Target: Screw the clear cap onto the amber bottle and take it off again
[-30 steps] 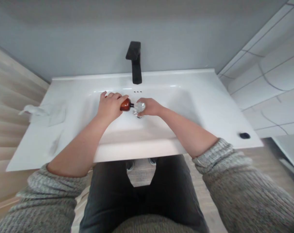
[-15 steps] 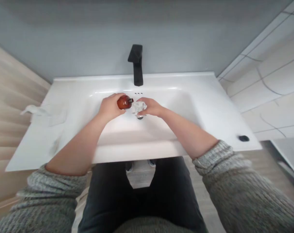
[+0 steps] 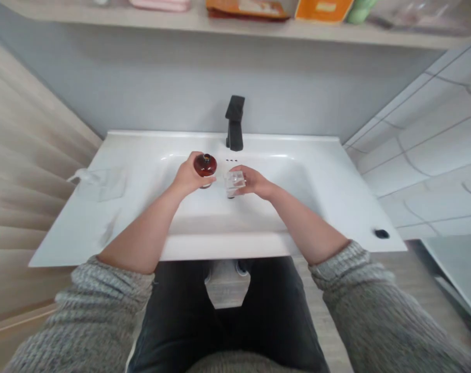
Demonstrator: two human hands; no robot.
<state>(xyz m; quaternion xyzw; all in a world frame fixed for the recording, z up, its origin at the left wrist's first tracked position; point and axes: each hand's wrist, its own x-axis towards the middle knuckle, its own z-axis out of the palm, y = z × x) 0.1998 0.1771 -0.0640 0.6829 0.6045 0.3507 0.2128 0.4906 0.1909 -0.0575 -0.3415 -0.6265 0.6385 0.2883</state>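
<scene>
Head view: amber bottle (image 3: 204,166) in the left hand (image 3: 188,176), clear container (image 3: 235,182) in the right hand (image 3: 254,182), both above the white basin (image 3: 227,223)

The amber bottle is at the left of the pair, its dark open mouth turned up towards the camera. The left hand's fingers are closed around its left side, with the thumb along the near side. Just to the right, apart from the bottle, the right hand grips the clear container from its right, fingers on the far side and thumb on the near side. The container looks faceted; whether it holds anything cannot be told.

On the far side stands a black faucet (image 3: 235,124), with three small overflow holes (image 3: 231,160) below it in the basin's far wall. A small black object (image 3: 382,233) lies on the counter (image 3: 347,207) near its right, near corner. On the left part lies a clear, flat item (image 3: 103,185) with something whitish (image 3: 85,176) at its left end. Across the top of the view runs a shelf (image 3: 173,22) bearing a pink item (image 3: 161,4), orange packs (image 3: 246,9) and a green item (image 3: 360,10).
</scene>
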